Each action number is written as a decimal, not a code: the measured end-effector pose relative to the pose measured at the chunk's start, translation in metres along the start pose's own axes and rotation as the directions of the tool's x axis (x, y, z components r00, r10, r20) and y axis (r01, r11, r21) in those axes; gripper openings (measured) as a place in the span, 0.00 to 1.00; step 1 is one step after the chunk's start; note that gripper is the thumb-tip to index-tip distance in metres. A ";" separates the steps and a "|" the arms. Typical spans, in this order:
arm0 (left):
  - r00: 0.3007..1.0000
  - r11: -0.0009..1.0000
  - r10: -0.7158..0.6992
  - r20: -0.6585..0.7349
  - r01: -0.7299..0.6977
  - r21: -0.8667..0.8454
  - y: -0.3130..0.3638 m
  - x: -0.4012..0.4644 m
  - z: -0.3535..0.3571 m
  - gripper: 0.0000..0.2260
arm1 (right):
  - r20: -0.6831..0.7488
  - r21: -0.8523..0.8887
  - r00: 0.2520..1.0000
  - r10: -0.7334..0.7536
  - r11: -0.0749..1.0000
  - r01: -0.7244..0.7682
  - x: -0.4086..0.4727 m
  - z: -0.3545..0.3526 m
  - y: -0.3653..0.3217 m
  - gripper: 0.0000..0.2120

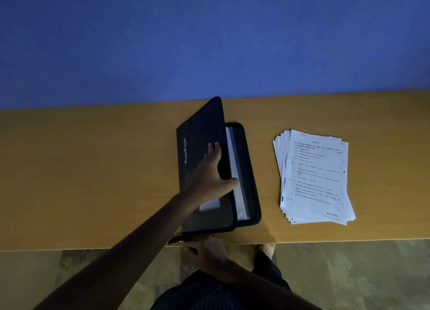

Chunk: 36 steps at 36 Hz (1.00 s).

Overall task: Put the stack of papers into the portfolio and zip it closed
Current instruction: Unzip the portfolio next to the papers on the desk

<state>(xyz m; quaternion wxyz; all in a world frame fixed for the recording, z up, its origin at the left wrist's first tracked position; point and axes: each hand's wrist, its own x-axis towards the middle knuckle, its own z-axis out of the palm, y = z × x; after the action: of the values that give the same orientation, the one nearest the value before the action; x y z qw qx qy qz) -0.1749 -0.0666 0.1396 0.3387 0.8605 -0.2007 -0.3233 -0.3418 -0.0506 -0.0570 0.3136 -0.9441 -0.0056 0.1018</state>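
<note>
A black zip portfolio (197,144) with white lettering lies in the middle of the wooden table, its cover lifted part way. My left hand (210,172) grips the cover's right edge, fingers on the outside and thumb underneath. White sleeves or sheets (235,167) show inside the lower half. My right hand (207,249) rests at the portfolio's near edge by the table front, fingers curled at the zip end; what it holds is unclear. The stack of printed papers (314,179) lies fanned on the table to the right, untouched.
The yellow-brown table (93,170) stands against a blue wall (209,42). Its front edge runs just below the portfolio. My legs and a bare foot (265,249) stand on the patterned floor under it.
</note>
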 end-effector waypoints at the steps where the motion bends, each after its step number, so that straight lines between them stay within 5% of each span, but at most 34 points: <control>1: 1.000 0.999 0.014 -0.024 -0.015 -0.033 -0.004 -0.006 -0.006 0.47 | 0.005 0.005 1.000 -0.005 1.000 0.005 0.000 0.001 0.001 0.17; 13: 0.980 0.901 0.071 -0.188 -0.144 -0.410 -0.061 -0.070 -0.073 0.39 | 0.068 0.123 0.997 -0.026 0.992 0.018 0.006 -0.013 0.017 0.15; 23: 0.930 0.822 0.052 -0.363 -0.247 -0.513 -0.118 -0.095 -0.106 0.34 | -0.276 0.067 0.952 0.132 0.991 -0.118 0.002 -0.068 0.044 0.03; 28: 0.890 0.790 -0.034 -0.455 -0.255 -0.558 -0.152 -0.106 -0.113 0.29 | -0.398 -0.060 0.908 0.133 0.983 -0.171 0.008 -0.081 0.075 0.15; 36: 0.809 0.805 -0.183 -0.558 -0.203 -0.558 -0.194 -0.122 -0.126 0.29 | -0.301 -0.128 0.936 0.181 0.965 -0.228 0.007 -0.091 0.095 0.22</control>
<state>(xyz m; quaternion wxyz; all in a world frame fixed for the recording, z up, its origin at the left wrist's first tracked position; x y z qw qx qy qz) -0.1498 0.1932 0.1238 0.6369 0.7660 0.0205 -0.0855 -0.3218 -0.1800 -0.0431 0.2216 -0.9664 0.1302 -0.0049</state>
